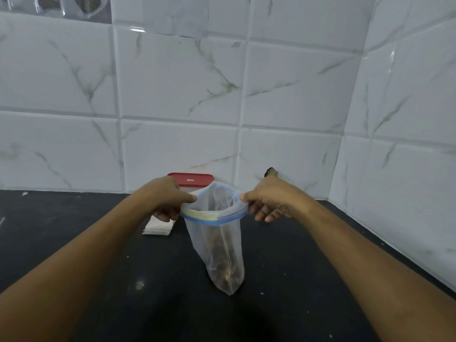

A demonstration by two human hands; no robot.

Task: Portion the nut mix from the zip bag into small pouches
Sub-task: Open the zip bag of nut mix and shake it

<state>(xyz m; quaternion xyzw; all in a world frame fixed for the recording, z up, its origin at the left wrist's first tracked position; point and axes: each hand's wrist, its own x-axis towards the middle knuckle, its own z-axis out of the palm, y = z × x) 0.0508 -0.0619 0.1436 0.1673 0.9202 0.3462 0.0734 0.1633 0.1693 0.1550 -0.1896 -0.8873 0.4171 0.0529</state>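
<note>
Left hand [170, 201] and right hand [269, 202], each pinching one side of the zip rim of the bag [219, 243], the mouth spread open between them. I hold the bag upright over the counter [98, 243], long axis vertical, nuts [228, 275] at the bottom straight below both hands; whether its lower corner touches the surface I cannot tell. The pouches [158, 228] lie flat just behind my left hand, so I judge that hand the nearer to fetch one.
</note>
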